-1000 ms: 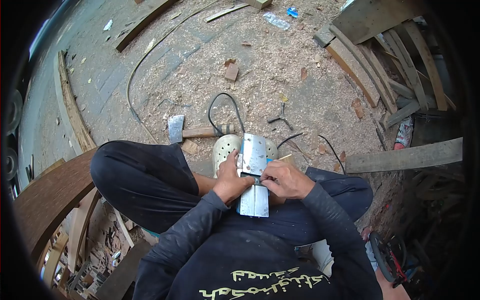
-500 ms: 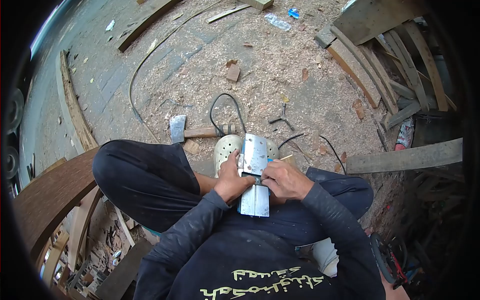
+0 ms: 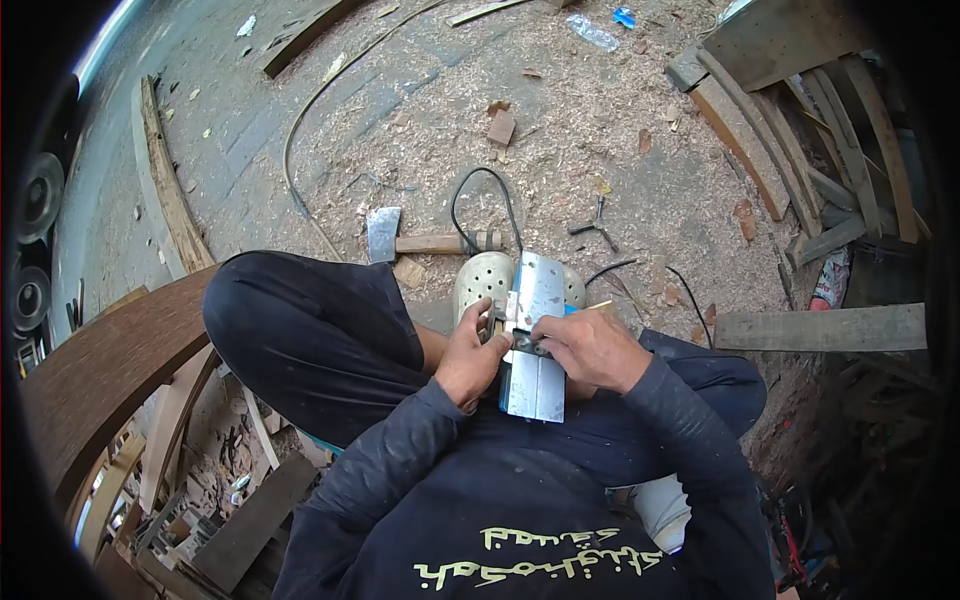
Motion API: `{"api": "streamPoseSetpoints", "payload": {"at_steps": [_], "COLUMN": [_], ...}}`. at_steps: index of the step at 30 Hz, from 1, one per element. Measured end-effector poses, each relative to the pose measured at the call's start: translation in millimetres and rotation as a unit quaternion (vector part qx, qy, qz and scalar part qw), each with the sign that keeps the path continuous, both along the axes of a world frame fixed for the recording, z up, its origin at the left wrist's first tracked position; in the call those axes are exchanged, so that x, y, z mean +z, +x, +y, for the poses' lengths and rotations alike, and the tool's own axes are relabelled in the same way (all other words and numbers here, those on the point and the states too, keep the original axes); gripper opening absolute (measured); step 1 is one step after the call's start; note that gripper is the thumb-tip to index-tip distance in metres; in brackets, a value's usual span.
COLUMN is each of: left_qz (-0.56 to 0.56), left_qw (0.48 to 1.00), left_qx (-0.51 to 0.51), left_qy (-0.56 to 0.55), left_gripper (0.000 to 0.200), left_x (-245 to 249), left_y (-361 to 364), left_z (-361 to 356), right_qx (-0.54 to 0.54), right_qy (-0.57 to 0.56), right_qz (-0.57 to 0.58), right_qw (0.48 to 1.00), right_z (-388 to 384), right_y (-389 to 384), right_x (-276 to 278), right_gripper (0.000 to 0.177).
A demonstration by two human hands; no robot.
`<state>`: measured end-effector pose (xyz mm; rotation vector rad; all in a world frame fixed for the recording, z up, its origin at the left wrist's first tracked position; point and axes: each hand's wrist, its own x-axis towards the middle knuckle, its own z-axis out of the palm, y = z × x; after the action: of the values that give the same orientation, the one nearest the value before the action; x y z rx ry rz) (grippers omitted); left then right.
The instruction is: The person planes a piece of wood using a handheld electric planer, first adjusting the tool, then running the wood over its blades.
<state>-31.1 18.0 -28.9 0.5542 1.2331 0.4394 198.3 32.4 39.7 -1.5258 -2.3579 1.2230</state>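
Note:
An upturned planer with a flat silver sole and blue edges lies between my legs, over the light clogs. At its left edge my left hand is closed, thumb toward the dark slot across the sole, with a small metal piece at the fingers. From the right, my right hand bends its fingers down onto the slot, touching a dark part there. What exactly the fingertips pinch is too small to tell.
Beyond my feet lie a hatchet, a three-armed black tool and a wood block among shavings. Curved timbers are stacked at the right. A large curved beam passes by my left knee.
The view has shifted, so the scene sits further right. My left hand has moved off the sole to its left edge, and a small metal piece now shows at its fingers.

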Motion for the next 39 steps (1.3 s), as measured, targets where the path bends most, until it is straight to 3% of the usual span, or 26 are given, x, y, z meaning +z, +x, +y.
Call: {"api": "streamPoseSetpoints", "payload": {"at_steps": [2,7,14,20,39], "left_qz": [0.032,0.039,0.066,0.059,0.063], "left_qw": [0.998,0.999,0.994,0.993,0.992], "left_qx": [-0.015,-0.006,0.008,-0.044,-0.042], "left_qy": [0.046,0.034,0.085,0.091,0.102], "left_gripper": [0.073,0.071,0.063,0.068,0.062], "left_x": [-3,-5,-2,-17,-15], "left_y": [-1,-2,2,-3,-1], "left_z": [-3,-2,-5,-6,-7], "right_qx": [0.024,0.083,0.072,0.088,0.084], "right_qy": [0.011,0.029,0.066,0.064,0.117], "right_qz": [-0.027,-0.103,-0.112,-0.133,-0.121], "right_qw": [0.999,0.991,0.989,0.985,0.982], "right_z": [6,13,8,6,0], "right_y": [-8,-25,-30,-32,-33], "right_x": [6,14,12,9,11], "right_gripper": [0.021,0.02,0.017,0.019,0.024]}}
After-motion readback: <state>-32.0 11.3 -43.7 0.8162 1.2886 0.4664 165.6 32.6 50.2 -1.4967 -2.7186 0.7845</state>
